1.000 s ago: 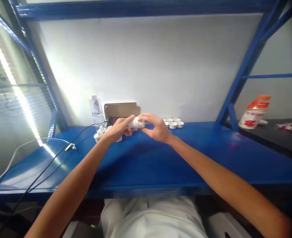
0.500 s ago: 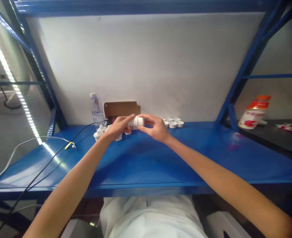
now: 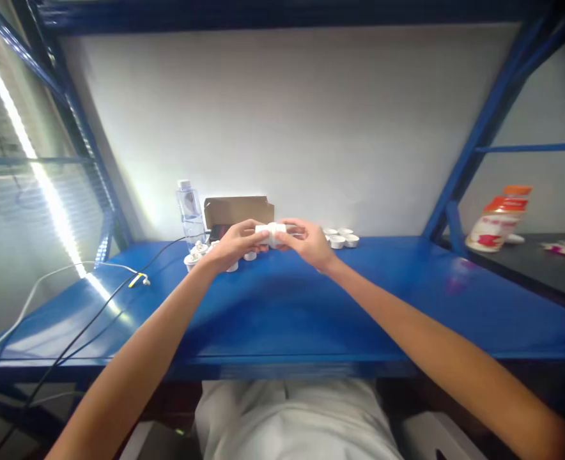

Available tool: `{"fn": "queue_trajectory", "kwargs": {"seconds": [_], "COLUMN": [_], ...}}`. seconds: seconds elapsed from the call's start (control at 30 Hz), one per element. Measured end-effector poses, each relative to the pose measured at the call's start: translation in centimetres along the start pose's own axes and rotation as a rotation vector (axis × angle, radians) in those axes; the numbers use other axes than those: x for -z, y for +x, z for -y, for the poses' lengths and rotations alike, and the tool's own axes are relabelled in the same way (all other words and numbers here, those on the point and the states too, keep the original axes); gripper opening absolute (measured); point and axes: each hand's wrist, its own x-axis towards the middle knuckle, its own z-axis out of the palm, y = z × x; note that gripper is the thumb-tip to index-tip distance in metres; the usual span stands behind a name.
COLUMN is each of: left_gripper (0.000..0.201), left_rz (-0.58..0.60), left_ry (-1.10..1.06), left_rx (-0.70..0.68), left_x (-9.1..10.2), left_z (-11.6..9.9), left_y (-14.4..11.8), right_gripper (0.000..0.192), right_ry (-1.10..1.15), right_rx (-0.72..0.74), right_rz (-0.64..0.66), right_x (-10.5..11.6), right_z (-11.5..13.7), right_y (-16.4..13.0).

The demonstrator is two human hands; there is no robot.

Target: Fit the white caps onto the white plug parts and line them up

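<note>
Between my two hands, over the blue tabletop, a small white cylindrical plastic piece (image 3: 271, 230) with a raised ring is held on its side. My left hand (image 3: 234, 246) pinches its left end between thumb and fingers. The fingers of my right hand (image 3: 312, 245) are closed round the right end, hiding part of it. Close behind and left of my left hand stand several white plastic pieces (image 3: 193, 258), some with knobbly tops. Beyond my right hand sit several round white caps (image 3: 344, 239), grouped together.
A clear water bottle (image 3: 190, 211) and an open brown cardboard box (image 3: 239, 209) stand against the back wall. Black and white cables (image 3: 139, 278) cross the left of the blue table (image 3: 311, 319). An orange-topped bottle (image 3: 498, 222) stands on a dark surface at right.
The white piece and both hands have shifted slightly right in view. My right fingers now cover more of the piece's right end. The whole view has shifted a little too.
</note>
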Motion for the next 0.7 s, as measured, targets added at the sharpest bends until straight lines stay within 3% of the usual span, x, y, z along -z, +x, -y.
{"fn": "queue_trajectory", "kwargs": {"seconds": [0.1,0.27,0.33,0.47,0.53,0.63,0.7], "left_gripper": [0.046,0.049,0.054,0.047,0.058,0.092,0.079], "left_rz": [-0.001,0.017,-0.014,-0.088,-0.089,-0.113,-0.151], "left_ry": [0.046,0.037,-0.012,-0.001,0.056,0.085,0.119], "left_rx": [-0.077,-0.147,-0.156,-0.041,-0.084,-0.200,-0.121], "left_x": [-0.2,-0.8,-1.1,-1.1,-0.9,-0.6,-0.6], "left_z": [-0.2,0.0,0.1,0.3,0.4,0.3,0.2], "left_y": [-0.3,-0.2,0.0,0.1,0.1,0.2,0.2], "right_gripper": [0.046,0.046,0.044,0.048,0.044,0.038,0.037], "right_ry": [0.081,0.261,0.316,0.241,0.215,0.271,0.304], "right_rx": [-0.109,-0.411,-0.374,-0.213,-0.261,-0.367,-0.358], "right_rz": [0.012,0.053,0.011,-0.069,-0.069,-0.077,-0.084], "right_x": [0.4,0.4,0.1,-0.3,-0.3,-0.3,-0.3], "right_z": [-0.4,-0.6,-0.6,-0.7,-0.9,-1.1,-1.1], "right_y": [0.4,0.8,0.8,0.6,0.5,0.5,0.6]}}
